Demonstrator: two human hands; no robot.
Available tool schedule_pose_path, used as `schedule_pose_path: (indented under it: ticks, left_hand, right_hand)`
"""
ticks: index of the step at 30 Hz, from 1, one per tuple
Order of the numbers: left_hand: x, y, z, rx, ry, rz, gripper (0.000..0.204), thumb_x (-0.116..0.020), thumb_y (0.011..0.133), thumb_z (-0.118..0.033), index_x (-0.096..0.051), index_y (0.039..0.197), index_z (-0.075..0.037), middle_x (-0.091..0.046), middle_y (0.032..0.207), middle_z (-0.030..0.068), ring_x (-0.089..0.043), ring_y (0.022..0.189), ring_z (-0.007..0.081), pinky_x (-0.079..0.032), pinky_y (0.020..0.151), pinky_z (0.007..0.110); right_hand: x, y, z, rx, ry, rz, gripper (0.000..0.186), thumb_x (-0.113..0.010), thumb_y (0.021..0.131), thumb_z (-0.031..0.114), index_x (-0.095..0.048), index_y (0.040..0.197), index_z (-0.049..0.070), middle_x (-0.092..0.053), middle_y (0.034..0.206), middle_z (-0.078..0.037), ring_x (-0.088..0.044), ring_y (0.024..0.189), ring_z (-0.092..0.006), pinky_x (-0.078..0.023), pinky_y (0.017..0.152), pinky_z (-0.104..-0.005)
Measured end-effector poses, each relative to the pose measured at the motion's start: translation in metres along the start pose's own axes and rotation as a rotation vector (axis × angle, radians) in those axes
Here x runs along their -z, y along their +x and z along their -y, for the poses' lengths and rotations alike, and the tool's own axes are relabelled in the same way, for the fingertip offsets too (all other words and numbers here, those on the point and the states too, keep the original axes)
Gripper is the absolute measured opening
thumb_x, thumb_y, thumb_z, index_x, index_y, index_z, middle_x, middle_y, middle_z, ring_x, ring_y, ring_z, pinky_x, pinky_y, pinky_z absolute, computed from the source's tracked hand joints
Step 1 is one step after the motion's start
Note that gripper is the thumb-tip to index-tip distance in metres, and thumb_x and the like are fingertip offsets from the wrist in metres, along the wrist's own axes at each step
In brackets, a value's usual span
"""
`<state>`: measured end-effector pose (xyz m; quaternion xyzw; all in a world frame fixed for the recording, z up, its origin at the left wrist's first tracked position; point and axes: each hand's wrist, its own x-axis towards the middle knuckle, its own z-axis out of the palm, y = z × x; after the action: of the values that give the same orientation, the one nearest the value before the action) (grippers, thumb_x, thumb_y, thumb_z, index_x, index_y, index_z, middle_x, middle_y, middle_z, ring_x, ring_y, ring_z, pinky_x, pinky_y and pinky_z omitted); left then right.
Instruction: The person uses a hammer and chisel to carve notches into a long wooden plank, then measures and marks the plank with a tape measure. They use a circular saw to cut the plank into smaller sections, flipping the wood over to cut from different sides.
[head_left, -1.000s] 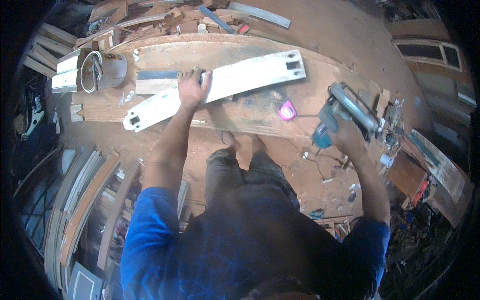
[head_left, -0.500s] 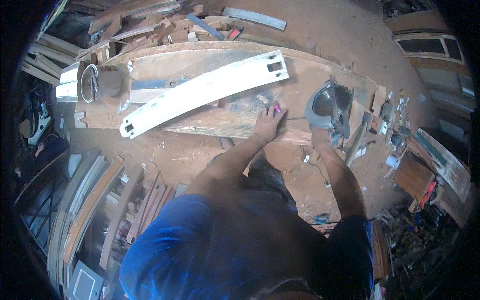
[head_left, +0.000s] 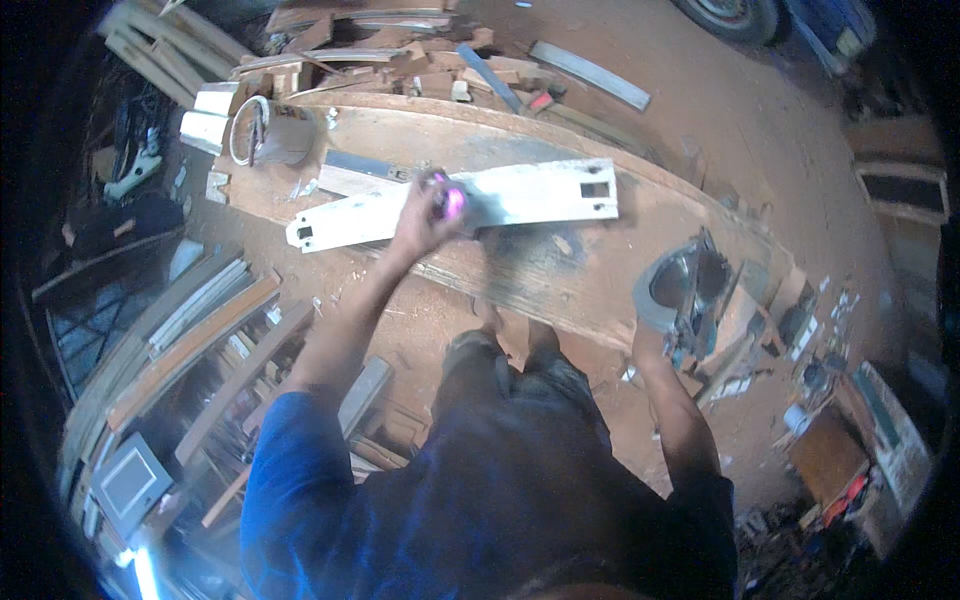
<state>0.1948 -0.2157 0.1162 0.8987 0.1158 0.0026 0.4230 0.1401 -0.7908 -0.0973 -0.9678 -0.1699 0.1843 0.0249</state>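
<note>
My left hand [head_left: 425,225] is raised over a long white-faced board [head_left: 545,190] that has rectangular cutouts at its ends. Its fingers curl in beside a small pink-purple spot, blurred, and I cannot make out what is in them. Far to the right, my right hand [head_left: 648,342] grips the near end of a grey circular saw [head_left: 668,290], which rests at the right end of the workbench [head_left: 480,275]. The saw hides part of those fingers. Beneath the white board, a wooden piece [head_left: 350,182] and a blue-grey metal strip [head_left: 362,165] stick out on the far side.
A dirty bucket [head_left: 285,137] stands on the bench's left end. Behind the bench lie wood offcuts [head_left: 430,85] and a loose plank [head_left: 590,75]. Long boards [head_left: 190,355] are stacked at the lower left. Scraps litter the floor at right, and a vehicle wheel [head_left: 735,15] shows far off.
My left hand has moved left from the bare bench to above the white board. The board now lies at a flatter angle. My right hand stays at the saw. The whole view has shifted.
</note>
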Motion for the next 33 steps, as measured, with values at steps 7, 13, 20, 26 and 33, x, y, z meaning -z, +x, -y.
schedule_pose_path:
  ticks: [7, 13, 20, 26, 33]
  left_hand:
    - [0.039, 0.097, 0.153, 0.310, 0.358, -0.295, 0.056, -0.081, 0.082, -0.036, -0.065, 0.128, -0.009, -0.056, 0.131, 0.0279, -0.059, 0.118, 0.0441, -0.050, 0.103, 0.047]
    - [0.007, 0.087, 0.164, 0.456, 0.334, 0.032, 0.063, -0.061, 0.091, -0.059, -0.065, 0.127, -0.008, -0.066, 0.121, 0.0266, -0.063, 0.114, 0.0449, -0.051, 0.098, 0.052]
    - [0.003, -0.022, 0.046, -0.048, 0.565, 0.091, 0.095, -0.076, 0.078, -0.061, -0.044, 0.149, -0.008, -0.039, 0.155, 0.0239, -0.036, 0.145, 0.0414, -0.025, 0.119, 0.060]
    - [0.038, -0.002, 0.066, -0.121, 0.815, 0.340, 0.128, -0.079, 0.062, -0.073, -0.024, 0.160, -0.011, -0.036, 0.156, 0.0217, -0.030, 0.147, 0.0419, -0.017, 0.122, 0.059]
    - [0.043, -0.004, 0.093, -0.106, 0.596, 0.347, 0.129, -0.080, 0.054, -0.067, -0.030, 0.159, -0.010, -0.051, 0.133, 0.0223, -0.048, 0.127, 0.0391, -0.032, 0.112, 0.052]
  right_hand:
    - [0.111, 0.014, 0.054, -0.281, 0.597, 0.229, 0.025, -0.053, 0.102, 0.020, -0.065, 0.110, 0.000, -0.066, 0.113, -0.021, -0.061, 0.108, -0.0384, -0.045, 0.097, -0.0479]
    - [0.106, 0.009, 0.046, -0.153, 0.420, 0.207, 0.030, -0.048, 0.103, 0.016, -0.063, 0.121, -0.002, -0.065, 0.120, -0.021, -0.059, 0.115, -0.0378, -0.043, 0.102, -0.0439]
    - [0.042, 0.013, 0.012, -0.117, 0.052, 0.253, 0.025, -0.046, 0.105, 0.009, -0.064, 0.120, 0.002, -0.066, 0.117, -0.015, -0.061, 0.110, -0.0302, -0.046, 0.097, -0.0432]
    - [0.040, 0.028, 0.004, -0.024, 0.160, 0.216, 0.035, -0.057, 0.099, 0.016, -0.061, 0.130, -0.001, -0.058, 0.139, -0.023, -0.056, 0.127, -0.0385, -0.041, 0.109, -0.0418]
    - [-0.003, 0.014, -0.062, -0.065, 0.115, 0.079, 0.038, -0.063, 0.092, 0.008, -0.062, 0.129, 0.001, -0.062, 0.133, -0.022, -0.062, 0.121, -0.0416, -0.045, 0.105, -0.0494]
